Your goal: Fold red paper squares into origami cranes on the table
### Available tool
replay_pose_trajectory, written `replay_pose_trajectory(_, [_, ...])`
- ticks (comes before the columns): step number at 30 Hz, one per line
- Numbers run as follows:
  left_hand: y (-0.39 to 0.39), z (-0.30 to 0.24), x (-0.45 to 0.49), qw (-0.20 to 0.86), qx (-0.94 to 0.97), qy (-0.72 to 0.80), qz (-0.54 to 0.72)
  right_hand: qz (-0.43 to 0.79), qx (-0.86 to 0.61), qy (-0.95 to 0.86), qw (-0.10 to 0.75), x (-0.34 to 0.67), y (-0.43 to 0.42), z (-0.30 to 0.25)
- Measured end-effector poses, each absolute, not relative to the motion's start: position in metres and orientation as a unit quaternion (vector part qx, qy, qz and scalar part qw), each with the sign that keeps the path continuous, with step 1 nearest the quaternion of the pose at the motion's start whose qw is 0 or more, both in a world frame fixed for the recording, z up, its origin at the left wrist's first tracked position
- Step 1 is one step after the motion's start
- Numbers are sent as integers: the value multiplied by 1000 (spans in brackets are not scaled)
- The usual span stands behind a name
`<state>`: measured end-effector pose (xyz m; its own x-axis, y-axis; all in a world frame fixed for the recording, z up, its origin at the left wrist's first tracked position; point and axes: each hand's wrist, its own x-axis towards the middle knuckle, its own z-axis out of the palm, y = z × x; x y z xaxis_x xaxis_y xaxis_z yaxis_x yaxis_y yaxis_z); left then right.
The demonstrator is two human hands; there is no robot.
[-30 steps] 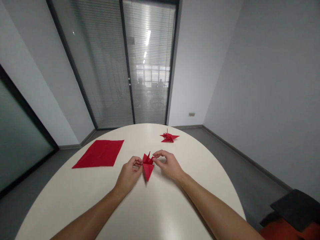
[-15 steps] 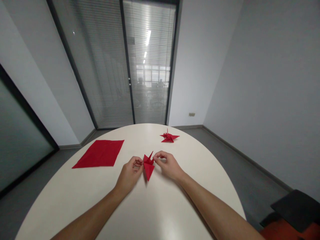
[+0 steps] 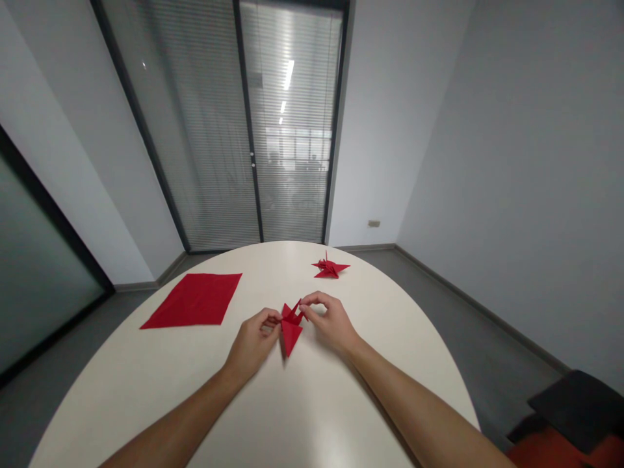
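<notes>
Red folded paper point(image 3: 291, 337) is pinched by left hand point(image 3: 252, 337) and right hand point(image 3: 332, 320) (over the white table point(image 3: 146, 370))

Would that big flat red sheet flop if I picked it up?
Probably: the red sheet looks thin, so a lifted corner may droop. It's likely light, with no thick edge showing. Pushed, it might slide, as the table looks smooth and shiny.

- No text, label, brand, number or sign can be read.
</notes>
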<state>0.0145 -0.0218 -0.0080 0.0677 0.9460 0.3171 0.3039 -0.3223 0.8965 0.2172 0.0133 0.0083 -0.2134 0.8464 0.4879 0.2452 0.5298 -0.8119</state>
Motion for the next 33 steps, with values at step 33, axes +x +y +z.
replay_pose_trajectory(33, [-22,-8,14,321,663,487,469,305,-361,-736,486,215,8,10])
